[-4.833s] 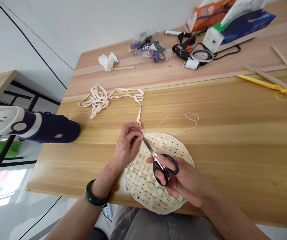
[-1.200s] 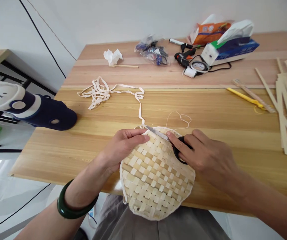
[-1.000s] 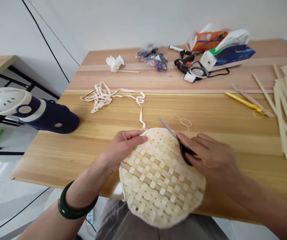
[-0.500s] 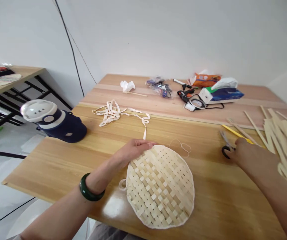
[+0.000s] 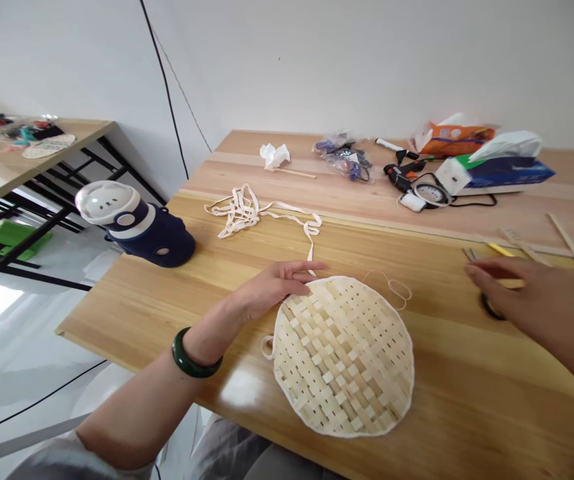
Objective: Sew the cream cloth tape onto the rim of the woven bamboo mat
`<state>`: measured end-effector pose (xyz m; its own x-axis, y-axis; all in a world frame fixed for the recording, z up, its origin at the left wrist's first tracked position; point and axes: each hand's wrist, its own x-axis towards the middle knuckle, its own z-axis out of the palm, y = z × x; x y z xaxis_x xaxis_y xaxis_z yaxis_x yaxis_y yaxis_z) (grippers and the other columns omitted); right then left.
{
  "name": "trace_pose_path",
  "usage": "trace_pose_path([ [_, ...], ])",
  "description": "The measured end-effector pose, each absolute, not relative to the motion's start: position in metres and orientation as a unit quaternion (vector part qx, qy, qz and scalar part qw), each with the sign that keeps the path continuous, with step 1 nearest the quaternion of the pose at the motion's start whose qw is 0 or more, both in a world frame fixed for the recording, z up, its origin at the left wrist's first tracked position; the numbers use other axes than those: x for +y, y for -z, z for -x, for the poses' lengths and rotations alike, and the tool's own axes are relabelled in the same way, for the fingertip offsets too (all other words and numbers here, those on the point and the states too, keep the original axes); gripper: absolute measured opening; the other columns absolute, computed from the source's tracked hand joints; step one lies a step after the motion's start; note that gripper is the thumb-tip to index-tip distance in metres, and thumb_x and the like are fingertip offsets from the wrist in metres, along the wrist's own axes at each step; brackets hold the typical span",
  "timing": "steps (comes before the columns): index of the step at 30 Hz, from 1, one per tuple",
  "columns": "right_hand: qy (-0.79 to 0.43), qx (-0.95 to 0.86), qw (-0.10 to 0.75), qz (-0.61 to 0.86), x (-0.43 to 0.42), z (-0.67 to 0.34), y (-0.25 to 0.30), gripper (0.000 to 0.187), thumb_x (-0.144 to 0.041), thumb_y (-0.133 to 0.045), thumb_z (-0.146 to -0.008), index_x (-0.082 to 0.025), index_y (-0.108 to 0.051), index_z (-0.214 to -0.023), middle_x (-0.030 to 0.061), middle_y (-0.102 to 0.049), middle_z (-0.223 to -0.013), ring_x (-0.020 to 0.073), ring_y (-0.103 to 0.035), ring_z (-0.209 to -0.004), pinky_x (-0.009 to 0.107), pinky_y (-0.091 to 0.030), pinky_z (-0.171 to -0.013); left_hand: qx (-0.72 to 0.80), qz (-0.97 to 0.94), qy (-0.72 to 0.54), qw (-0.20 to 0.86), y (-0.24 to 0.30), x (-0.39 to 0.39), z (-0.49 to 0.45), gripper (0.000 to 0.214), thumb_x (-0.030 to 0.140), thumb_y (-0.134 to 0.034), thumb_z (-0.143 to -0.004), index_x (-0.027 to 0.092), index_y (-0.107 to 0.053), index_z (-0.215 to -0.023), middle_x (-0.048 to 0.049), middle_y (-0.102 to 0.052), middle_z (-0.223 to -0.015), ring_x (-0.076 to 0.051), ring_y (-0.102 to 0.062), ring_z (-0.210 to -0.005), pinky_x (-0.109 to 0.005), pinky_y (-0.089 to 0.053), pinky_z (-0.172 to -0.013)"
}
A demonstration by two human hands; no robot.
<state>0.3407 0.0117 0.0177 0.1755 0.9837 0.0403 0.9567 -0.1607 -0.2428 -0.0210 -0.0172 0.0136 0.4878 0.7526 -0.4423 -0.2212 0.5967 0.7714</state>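
My left hand (image 5: 277,288) lies spread, fingers at the rim of the woven bamboo disc (image 5: 344,357), lower centre on the tabletop (image 5: 467,407). My right hand (image 5: 527,287), blurred, covers the scissors (image 5: 489,308); can't tell if it grips them. Cotton tape (image 5: 247,212) trails upper left, near a navy flask (image 5: 139,235).

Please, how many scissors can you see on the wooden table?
1. The scissors lie on the right part of the wooden table, partly covered by the right hand, to the right of the woven bamboo mat. Another pair could be hidden from view.
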Motion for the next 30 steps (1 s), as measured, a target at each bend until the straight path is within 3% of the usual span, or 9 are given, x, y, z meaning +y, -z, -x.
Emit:
trace_pose_path([
  [3,-0.434,-0.597,0.203,0.643,0.004,-0.275,-0.028,0.038,-0.047,-0.067,-0.08,-0.027,-0.071,-0.112,0.0064,-0.073,-0.112,0.0224,-0.067,-0.098,0.034,-0.048,-0.085,0.389,-0.362,-0.296,0.793,-0.018,-0.015,0.02,0.056,0.007,-0.073,-0.072,0.018,-0.063,-0.126,-0.0093,-0.076,-0.112,-0.018,-0.071,-0.089,-0.027,-0.051,-0.08],
  [5,-0.59,-0.557,0.176,0.558,0.001,-0.243,-0.029,0.047,-0.053,-0.073,-0.074,-0.025,-0.071,-0.112,0.0059,-0.074,-0.109,0.022,-0.067,-0.094,0.032,-0.05,-0.079,0.382,-0.391,-0.299,0.782,-0.021,-0.014,0.018,0.057,0.007,-0.073,-0.074,0.02,-0.062,-0.128,-0.0101,-0.07,-0.125,-0.019,-0.069,-0.1,-0.028,-0.05,-0.084],
  [7,-0.661,-0.525,0.144,0.516,-0.001,-0.226,-0.027,0.045,-0.055,-0.075,-0.071,-0.02,-0.074,-0.099,0.0058,-0.075,-0.092,0.0185,-0.066,-0.075,0.028,-0.049,-0.064,0.386,-0.416,-0.304,0.765,-0.024,-0.013,0.019,0.052,0.011,-0.073,-0.077,0.021,-0.063,-0.127,-0.0102,-0.064,-0.135,-0.021,-0.066,-0.111,-0.029,-0.049,-0.089],
  [11,-0.703,-0.433,0.199,0.527,-0.009,-0.224,-0.021,0.039,-0.05,-0.08,-0.069,-0.018,-0.074,-0.09,0.003,-0.072,-0.077,0.0128,-0.061,-0.06,0.024,-0.046,-0.054,0.451,-0.407,-0.339,0.718,-0.023,-0.014,0.03,0.032,0.031,-0.064,-0.089,0.017,-0.071,-0.116,-0.011,-0.07,-0.125,-0.02,-0.066,-0.11,-0.03,-0.048,-0.094],
  [14,-0.711,-0.373,0.237,0.547,-0.015,-0.231,-0.015,0.037,-0.046,-0.082,-0.067,-0.018,-0.074,-0.09,0.0037,-0.073,-0.078,0.0143,-0.063,-0.062,0.025,-0.05,-0.056,0.497,-0.405,-0.339,0.689,-0.019,-0.02,0.038,0.034,0.039,-0.061,-0.091,0.014,-0.073,-0.111,-0.0109,-0.075,-0.112,-0.019,-0.069,-0.099,-0.031,-0.05,-0.092],
  [21,-0.698,-0.346,0.275,0.563,-0.025,-0.237,-0.006,0.035,-0.044,-0.082,-0.067,-0.02,-0.076,-0.092,0.0041,-0.074,-0.079,0.0156,-0.064,-0.063,0.026,-0.052,-0.056,0.541,-0.459,-0.35,0.611,-0.013,-0.028,0.027,0.027,0.031,-0.077,-0.075,0.017,-0.077,-0.097,-0.0055,-0.079,-0.091,-0.019,-0.071,-0.08,-0.028,-0.054,-0.074],
  [26,-0.682,-0.353,0.288,0.572,-0.029,-0.235,-0.009,0.036,-0.048,-0.082,-0.064,-0.021,-0.075,-0.087,0.0037,-0.073,-0.077,0.0167,-0.063,-0.06,0.028,-0.05,-0.054,0.583,-0.557,-0.361,0.468,-0.017,-0.03,0.021,0.017,0.032,-0.07,-0.082,0.016,-0.076,-0.084,-0.0055,-0.078,-0.086,-0.018,-0.07,-0.077,-0.026,-0.053,-0.07],
  [30,-0.687,-0.349,0.299,0.563,-0.031,-0.234,-0.006,0.033,-0.047,-0.082,-0.065,-0.021,-0.075,-0.084,0.0023,-0.072,-0.075,0.016,-0.062,-0.06,0.028,-0.049,-0.054,0.555,-0.706,-0.315,0.307,-0.019,-0.033,0.023,0.017,0.029,-0.056,-0.092,0.019,-0.07,-0.091,-0.0066,-0.077,-0.101,-0.02,-0.071,-0.09,-0.029,-0.052,-0.078],
])
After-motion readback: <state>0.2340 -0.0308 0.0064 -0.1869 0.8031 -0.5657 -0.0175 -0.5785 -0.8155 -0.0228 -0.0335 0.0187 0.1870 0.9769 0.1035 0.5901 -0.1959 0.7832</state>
